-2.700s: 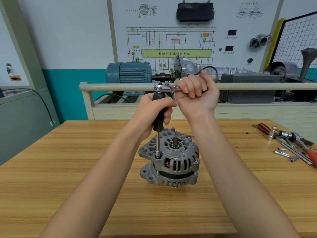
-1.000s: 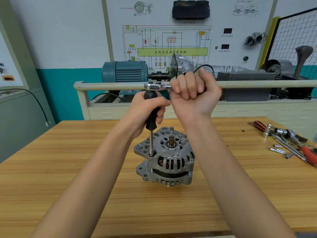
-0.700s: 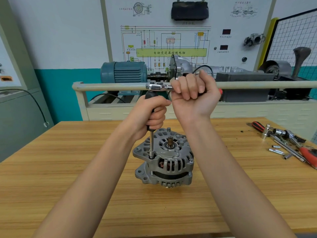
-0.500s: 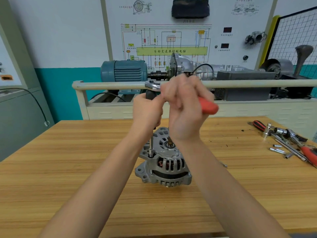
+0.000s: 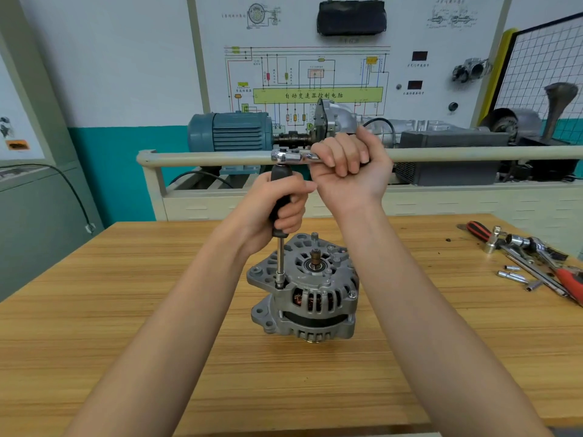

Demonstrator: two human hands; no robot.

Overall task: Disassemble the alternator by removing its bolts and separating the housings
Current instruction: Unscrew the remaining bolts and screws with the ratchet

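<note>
A grey alternator (image 5: pixel 310 294) stands upright on the wooden table (image 5: pixel 126 310), shaft end up, copper windings showing through its slots. A socket driver (image 5: pixel 280 263) stands vertically on a bolt at the housing's left rim. My left hand (image 5: pixel 277 209) grips its black handle. A chrome ratchet head (image 5: pixel 285 156) sits on top of the driver. My right hand (image 5: pixel 350 171) is curled round the ratchet's handle, which is hidden inside the fist.
Loose sockets, wrenches and a red-handled tool (image 5: pixel 530 263) lie at the table's right edge. Behind the table runs a beige rail (image 5: pixel 205 159) with a blue motor (image 5: pixel 230 134) and gearbox rig. A wiring-diagram board covers the back wall.
My right hand swung the ratchet handle toward me and out, showing its red grip half a second ago, and is now back over the rail. The left hand kept hold of the driver.
</note>
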